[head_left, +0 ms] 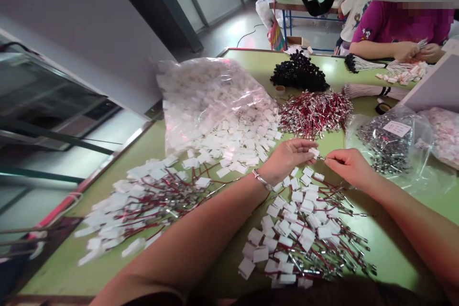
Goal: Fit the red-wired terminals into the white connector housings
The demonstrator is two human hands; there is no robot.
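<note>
Between the thumb and fingers of my left hand [287,158] is a small white plastic connector housing [314,152]. My right hand [348,166] pinches a short wire with a metal terminal [322,158], its tip at the housing's edge; whether it sits inside I cannot tell. Below my hands lies a heap of white housings with red wires [304,220]. Left of my left forearm spreads a second such heap [143,201]. Just beyond my hands is a pile of loose red wires with metal ends [315,112].
A clear plastic bag [201,91] spills white housings on the left. Black parts [300,71] are piled at the back. Bags of metal terminals [387,143] and pale parts [446,134] stand right. A co-worker in a purple shirt [383,28] handles white wires across the table [136,138].
</note>
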